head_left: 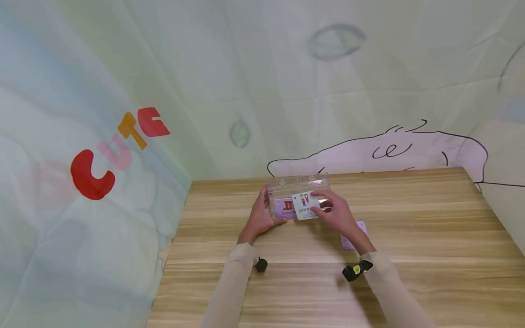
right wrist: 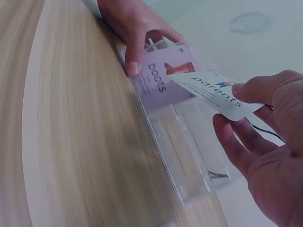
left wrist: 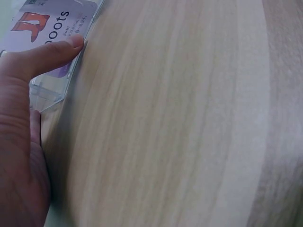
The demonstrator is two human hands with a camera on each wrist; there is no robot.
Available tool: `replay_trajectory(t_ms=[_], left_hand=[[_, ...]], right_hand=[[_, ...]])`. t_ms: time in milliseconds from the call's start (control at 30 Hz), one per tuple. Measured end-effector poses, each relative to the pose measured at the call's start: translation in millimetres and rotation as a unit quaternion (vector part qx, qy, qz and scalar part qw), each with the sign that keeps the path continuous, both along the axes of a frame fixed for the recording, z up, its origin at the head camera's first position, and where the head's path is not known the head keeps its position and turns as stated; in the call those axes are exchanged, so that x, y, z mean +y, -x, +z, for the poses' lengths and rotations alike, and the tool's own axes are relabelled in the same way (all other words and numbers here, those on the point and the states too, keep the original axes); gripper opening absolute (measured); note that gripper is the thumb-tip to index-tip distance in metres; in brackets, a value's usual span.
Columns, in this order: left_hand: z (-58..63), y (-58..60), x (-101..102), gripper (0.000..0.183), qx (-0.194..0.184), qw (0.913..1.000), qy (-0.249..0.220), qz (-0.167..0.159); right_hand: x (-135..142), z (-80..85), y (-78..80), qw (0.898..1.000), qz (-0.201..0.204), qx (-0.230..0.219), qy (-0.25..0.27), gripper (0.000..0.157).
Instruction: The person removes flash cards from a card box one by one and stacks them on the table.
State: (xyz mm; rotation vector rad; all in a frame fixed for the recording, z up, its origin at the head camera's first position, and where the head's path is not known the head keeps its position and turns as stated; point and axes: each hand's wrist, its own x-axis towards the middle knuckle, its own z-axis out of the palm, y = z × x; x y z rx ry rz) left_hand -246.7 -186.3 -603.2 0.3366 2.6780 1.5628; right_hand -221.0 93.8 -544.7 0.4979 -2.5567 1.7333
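A clear plastic card holder point(head_left: 283, 184) with compartments stands near the table's back edge. My left hand point(head_left: 262, 215) grips its left end, the thumb pressed against the front, as the left wrist view shows. A purple card point(right wrist: 161, 94) reading "boots", with a picture of boots, sits in the left part of the holder. My right hand point(head_left: 337, 213) pinches a pale card point(right wrist: 203, 90) reading "parents" between thumb and fingers. In the head view that card overlaps the right side of the boots card. The holder's right part point(right wrist: 177, 142) shows bare clear plastic in the right wrist view.
Purple cards point(head_left: 347, 242) lie on the wooden table point(head_left: 287, 291), partly hidden under my right forearm. A printed fabric backdrop point(head_left: 254, 68) rises behind the table and along its left side. Dark wrist devices point(head_left: 261, 264) are on both arms.
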Motion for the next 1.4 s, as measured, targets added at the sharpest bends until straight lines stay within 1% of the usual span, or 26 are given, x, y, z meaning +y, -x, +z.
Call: replay_trajectory(t_ms=[200,300,400,533,667,933,1167,1267,1400], left_hand=[[-1.2,1.0,0,0.140,-0.001,1.0000,0.002,0.001],[-1.3,0.9,0,0.139,-0.001,1.0000,0.003,0.001],[-0.1,0.1,0,0.138,-0.002,1.0000,0.005,0.001],[1.8,-0.8,1,0.137,-0.005,0.9999,0.008,0.003],[1.2,-0.6,0,0.137,-0.005,1.0000,0.005,0.004],[1.1,-0.1,1,0.137,-0.004,1.0000,0.007,0.002],[-0.1,0.1,1,0.138,0.001,1.0000,0.001,0.001],[-0.1,-0.1,1,0.138,0.004,1.0000,0.004,0.001],[0.5,0.0,1,0.138,0.002,0.9999,0.010,0.001]], right_hand=[[24,1.9,-5.0,1.000,-0.005,0.020,-0.007,0.047],[38,2.2,-7.4,1.000,-0.009,0.024,-0.010,0.048],[50,1.5,-10.3,0.999,-0.016,0.018,-0.025,0.049],[63,-0.6,-16.1,0.999,-0.026,-0.002,-0.038,0.050],[73,-4.3,-23.0,0.999,-0.032,-0.014,-0.039,0.050],[91,-9.2,-34.1,0.996,-0.048,-0.005,-0.072,0.048],[102,-14.4,-43.4,0.995,-0.058,-0.001,-0.080,0.044],[107,-17.4,-47.7,0.994,-0.062,-0.008,-0.087,0.044],[112,-21.3,-53.3,0.994,-0.062,-0.023,-0.084,0.043]])
